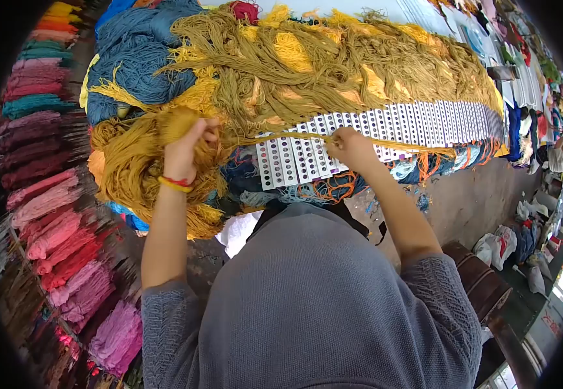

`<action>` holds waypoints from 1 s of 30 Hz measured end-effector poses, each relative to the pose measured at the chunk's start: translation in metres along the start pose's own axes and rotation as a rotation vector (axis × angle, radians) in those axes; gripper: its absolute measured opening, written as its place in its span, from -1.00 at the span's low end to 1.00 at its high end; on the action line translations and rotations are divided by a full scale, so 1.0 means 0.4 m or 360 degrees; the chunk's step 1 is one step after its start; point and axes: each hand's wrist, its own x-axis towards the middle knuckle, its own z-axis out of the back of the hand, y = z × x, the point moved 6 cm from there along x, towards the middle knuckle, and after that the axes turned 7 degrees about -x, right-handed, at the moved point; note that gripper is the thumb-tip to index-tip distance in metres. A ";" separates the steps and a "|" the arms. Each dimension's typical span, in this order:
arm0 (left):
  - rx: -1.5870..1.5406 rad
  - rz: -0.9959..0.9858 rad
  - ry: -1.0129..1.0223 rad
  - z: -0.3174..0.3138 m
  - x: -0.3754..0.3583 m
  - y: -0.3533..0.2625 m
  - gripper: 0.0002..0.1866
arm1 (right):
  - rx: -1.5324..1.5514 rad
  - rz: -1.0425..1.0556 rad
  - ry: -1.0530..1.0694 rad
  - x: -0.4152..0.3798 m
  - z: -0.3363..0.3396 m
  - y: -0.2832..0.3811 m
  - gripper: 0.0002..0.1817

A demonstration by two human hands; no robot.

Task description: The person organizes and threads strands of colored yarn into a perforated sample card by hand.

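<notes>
My left hand [189, 146], with a red and yellow band at the wrist, is closed on mustard yarn at the left of the table, over a big mustard yarn heap [132, 168]. A thin mustard strand [275, 136] stretches from there to my right hand [351, 148], whose fingers are pinched on it. The strand's loose end runs on to the right, over a row of white cards [281, 162] with dark round spots. Olive yarn [255, 71] lies just behind the cards.
Blue yarn [142, 58] is piled at the back left. Pink and red skeins [55, 233] hang along the left side. Orange and light blue threads [340, 188] dangle at the near edge. A brown stool [479, 279] and plastic bags [496, 246] are at the right.
</notes>
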 end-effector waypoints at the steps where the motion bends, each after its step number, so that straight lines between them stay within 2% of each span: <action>1: 0.0073 -0.0025 -0.0058 0.009 0.007 0.024 -0.74 | -0.0117 0.0103 -0.0048 0.004 -0.016 0.010 -0.76; 4: 0.0290 -0.0140 -0.0196 0.011 -0.003 0.021 -0.69 | -0.0259 0.0062 -0.0134 0.015 -0.047 0.002 -0.79; 5: 0.0129 -0.0170 -0.0210 0.011 -0.005 0.010 -0.65 | -0.0222 0.0041 -0.0131 0.012 -0.043 -0.003 -0.83; 7: -0.0487 0.0041 -0.0087 0.028 -0.003 -0.010 -0.70 | 0.0175 -0.0121 -0.0190 0.007 -0.027 0.001 -0.86; 8: -0.1041 0.0193 -0.0371 0.042 -0.010 0.005 -0.74 | 0.0376 -0.0155 -0.0184 0.003 -0.020 0.010 -0.88; 9: -0.1043 0.0183 -0.0371 0.053 -0.013 0.011 -0.74 | 0.0530 -0.0131 -0.0177 0.002 -0.016 0.030 -0.88; 11: -0.1387 0.0253 0.0554 0.004 -0.027 0.007 -0.77 | 0.0680 -0.0114 -0.0091 0.001 -0.017 0.081 -0.88; 12: -0.1235 0.0296 0.0450 -0.012 -0.044 0.011 -0.75 | 0.0763 -0.0092 -0.0073 -0.003 -0.008 0.125 -0.87; 14: -0.0743 0.0260 0.0565 -0.049 -0.071 0.015 -0.68 | 0.0924 -0.0054 0.0020 -0.012 0.000 0.212 -0.83; 15: -0.0539 0.0261 0.0488 -0.057 -0.081 0.027 -0.65 | 0.0874 0.0031 0.0009 -0.011 -0.008 0.245 -0.81; 17: -0.0164 0.0237 0.0466 -0.102 -0.104 0.024 -0.67 | 0.0895 0.0116 0.0081 -0.023 0.004 0.326 -0.89; 18: -0.0102 0.0258 0.0476 -0.111 -0.106 0.046 -0.74 | 0.0948 0.0135 0.0096 -0.022 -0.007 0.345 -0.81; 20: 0.0254 0.0259 0.0492 -0.087 -0.096 0.116 -0.81 | 0.0921 0.0235 0.0060 -0.026 0.001 0.386 -0.81; 21: 0.0291 0.0150 0.0528 -0.093 -0.097 0.111 -0.85 | 0.0895 0.0328 0.0027 -0.028 0.011 0.407 -0.81; 23: 0.0208 0.0144 0.0510 -0.087 -0.110 0.107 -0.85 | 0.0869 0.0337 0.0031 -0.031 0.018 0.422 -0.83; 25: 0.0125 0.0135 0.0489 -0.080 -0.122 0.099 -0.85 | 0.0549 0.0418 -0.0145 -0.033 0.040 0.430 -0.83; 26: 0.0053 0.0174 0.0474 -0.074 -0.126 0.100 -0.85 | 0.0544 0.0427 -0.0146 -0.032 0.038 0.429 -0.83; 28: -0.0021 0.0202 0.0459 -0.072 -0.134 0.097 -0.84 | 0.0495 0.0323 -0.0227 -0.025 0.038 0.418 -0.83; 30: 0.0014 0.0102 0.0377 -0.071 -0.141 0.085 -0.84 | 0.0613 0.0297 -0.0147 -0.033 0.039 0.425 -0.85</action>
